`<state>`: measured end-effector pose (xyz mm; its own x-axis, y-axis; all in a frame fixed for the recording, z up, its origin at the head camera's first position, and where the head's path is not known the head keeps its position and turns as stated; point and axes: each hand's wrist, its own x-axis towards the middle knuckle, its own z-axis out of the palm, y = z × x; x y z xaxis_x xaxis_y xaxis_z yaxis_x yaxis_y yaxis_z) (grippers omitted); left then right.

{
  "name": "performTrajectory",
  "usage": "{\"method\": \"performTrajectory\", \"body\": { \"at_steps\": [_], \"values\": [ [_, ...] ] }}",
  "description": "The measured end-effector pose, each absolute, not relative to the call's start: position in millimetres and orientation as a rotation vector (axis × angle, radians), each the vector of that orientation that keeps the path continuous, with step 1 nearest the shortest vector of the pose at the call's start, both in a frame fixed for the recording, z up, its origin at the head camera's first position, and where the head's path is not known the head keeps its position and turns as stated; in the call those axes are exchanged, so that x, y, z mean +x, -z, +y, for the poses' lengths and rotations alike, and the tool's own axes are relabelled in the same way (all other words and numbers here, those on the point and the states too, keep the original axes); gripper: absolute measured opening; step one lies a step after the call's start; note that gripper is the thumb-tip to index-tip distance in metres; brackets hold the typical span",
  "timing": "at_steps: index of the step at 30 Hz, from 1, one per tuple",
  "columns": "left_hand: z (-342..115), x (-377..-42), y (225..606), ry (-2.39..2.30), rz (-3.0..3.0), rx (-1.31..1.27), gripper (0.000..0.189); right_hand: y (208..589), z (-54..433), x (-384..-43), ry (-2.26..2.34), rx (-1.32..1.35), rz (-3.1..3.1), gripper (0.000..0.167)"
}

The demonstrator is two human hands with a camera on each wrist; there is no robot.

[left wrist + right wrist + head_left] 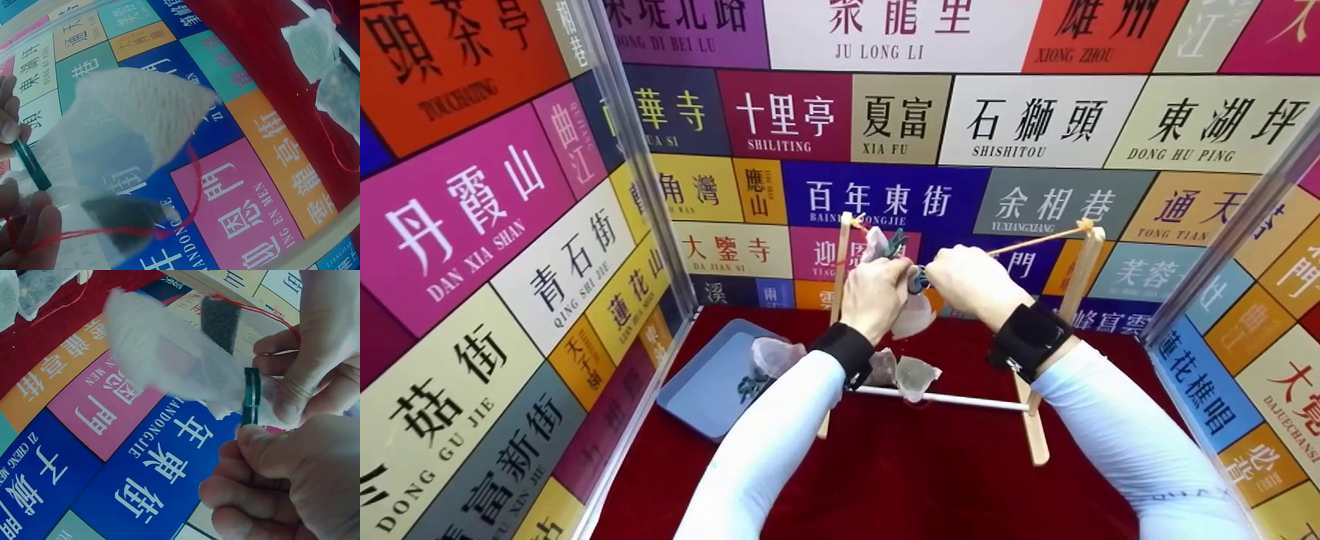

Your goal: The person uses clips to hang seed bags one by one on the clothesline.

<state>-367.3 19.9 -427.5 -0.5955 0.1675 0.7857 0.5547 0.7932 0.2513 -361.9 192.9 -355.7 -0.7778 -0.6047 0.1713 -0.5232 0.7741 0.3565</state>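
Between both hands, a translucent mesh bag (149, 112) with pale contents hangs down. My left hand (877, 296) grips its gathered neck, with a red string (101, 232) running past the fingers. Thumb and fingers of my right hand (975, 281) pinch one end of a dark green clip (252, 394), which lies across the bag's neck. Whether the clip is fastened cannot be told. Near the left hand is a small bag with dark contents (126, 222). Another green clip (896, 244) and a pinkish bag (876, 244) show above the left hand in the head view.
A wooden stand has two posts (1081, 277), a cord (1035, 241) near the top and a white bar (975, 401) low down. Two filled bags (916, 377) lie by the bar. A blue tray (697, 390) at left holds a bag (776, 356) and green clips (751, 386).
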Motion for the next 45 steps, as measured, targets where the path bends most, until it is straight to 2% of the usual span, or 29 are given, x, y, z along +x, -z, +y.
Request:
{"method": "performTrajectory", "body": {
  "at_steps": [6, 9, 21, 26, 30, 38, 42, 45],
  "values": [
    [18, -369, 429, 0.594, -2.171, -0.493, 0.009, 368, 201, -362, 0.247, 0.925, -2.637, 0.035],
    [19, -366, 429, 0.594, -2.188, -0.531, 0.010, 377, 205, -363, 0.193, 0.923, -2.579, 0.039],
    [11, -349, 443, 0.530, -2.088, -0.734, 0.013, 410, 219, -359, -0.281, 0.761, -2.539, 0.036],
    [-2, -341, 445, 0.718, -2.079, -0.831, 0.028, 426, 228, -354, -0.429, 0.684, -2.485, 0.025],
    [-24, -336, 454, 0.803, -2.043, -0.848, 0.026, 437, 235, -350, -0.465, 0.640, -2.476, 0.017],
    [-84, -340, 496, 0.754, -1.986, -0.743, 0.008, 467, 257, -344, -0.468, 0.532, -2.591, 0.011],
    [-121, -347, 520, 0.729, -2.087, -0.590, 0.009, 480, 267, -342, -0.451, 0.484, -2.676, 0.014],
    [-150, -351, 539, 0.707, -2.220, -0.430, 0.014, 489, 273, -340, -0.451, 0.450, -2.741, 0.023]
  ]
}}
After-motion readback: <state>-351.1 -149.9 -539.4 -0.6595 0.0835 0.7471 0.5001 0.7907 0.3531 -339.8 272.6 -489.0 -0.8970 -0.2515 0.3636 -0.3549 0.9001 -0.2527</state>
